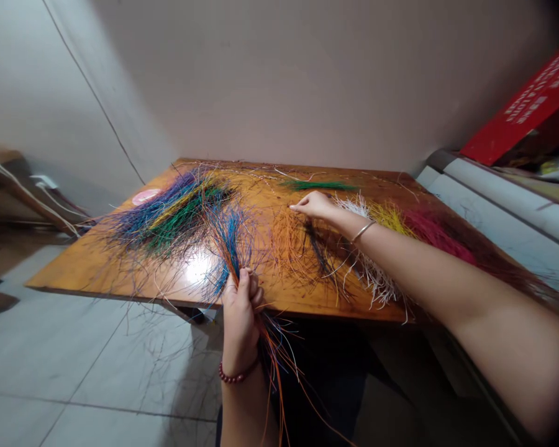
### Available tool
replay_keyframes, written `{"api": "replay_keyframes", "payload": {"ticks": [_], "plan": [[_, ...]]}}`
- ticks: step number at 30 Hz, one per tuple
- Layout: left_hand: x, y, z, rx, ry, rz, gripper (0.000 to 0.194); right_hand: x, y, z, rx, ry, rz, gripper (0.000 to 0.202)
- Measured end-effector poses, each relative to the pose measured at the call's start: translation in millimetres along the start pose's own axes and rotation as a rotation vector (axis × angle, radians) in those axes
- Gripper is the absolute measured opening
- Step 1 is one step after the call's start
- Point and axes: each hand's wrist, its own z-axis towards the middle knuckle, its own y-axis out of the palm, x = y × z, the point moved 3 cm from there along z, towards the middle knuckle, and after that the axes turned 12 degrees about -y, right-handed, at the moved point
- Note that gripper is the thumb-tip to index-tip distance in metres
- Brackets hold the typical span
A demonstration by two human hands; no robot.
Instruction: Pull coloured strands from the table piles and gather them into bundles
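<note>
My left hand (243, 301), with a beaded bracelet at the wrist, is closed around a bundle of thin coloured wires (233, 245). Blue and orange strands fan out above the fist, and orange, purple and white ends trail below it. Over the far end of a pile of orange wires (291, 248), my right hand (311, 205) holds thumb and fingertips together in a pinch. Whatever lies between those fingertips is too small to make out. Beside the orange pile are dark wires (317, 248), and white wires (375, 276) lie partly under my right forearm.
Purple, blue, yellow and green wires (181, 208) cover the left of the wooden table (97, 267). A green bunch (321, 185) lies at the back, with yellow (389, 217) and magenta wires (440, 236) at right. A red box (524, 102) stands beyond the table's right side.
</note>
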Motion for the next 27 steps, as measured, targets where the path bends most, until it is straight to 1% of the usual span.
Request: {"api": "replay_keyframes", "payload": {"ticks": [2,4,8,12,15,18,24,27], "plan": [[-0.5,0.9,-0.3,-0.022,-0.006,-0.005,0.036,-1.8,-2.1,-6.2,-0.069,-0.097,-0.141,0.017],[-0.9,2.2,-0.6,-0.034,-0.006,0.002,0.035,-3.8,-1.1,-14.5,-0.126,-0.155,-0.233,0.015],[-1.5,4.9,-1.1,-0.028,-0.014,0.036,0.033,-6.6,4.1,-29.8,-0.138,-0.159,-0.431,0.015],[-1.5,5.3,-0.5,-0.024,-0.005,0.042,0.033,-8.6,4.8,-37.8,-0.152,-0.151,-0.516,0.012],[-1.7,3.5,0.6,-0.012,0.015,0.042,0.034,-13.4,-1.7,-41.4,-0.130,-0.181,-0.569,0.013],[-2.6,2.5,1.5,-0.016,0.018,0.049,0.034,-20.8,-12.5,-44.6,-0.081,-0.231,-0.699,0.016],[-3.4,2.8,1.8,-0.024,0.020,0.031,0.035,-31.6,-37.0,-50.2,-0.020,-0.437,-1.022,0.025],[-3.9,3.0,1.9,-0.029,0.014,0.018,0.035,-32.0,-49.7,-51.4,0.042,-0.478,-1.095,0.029]]}}
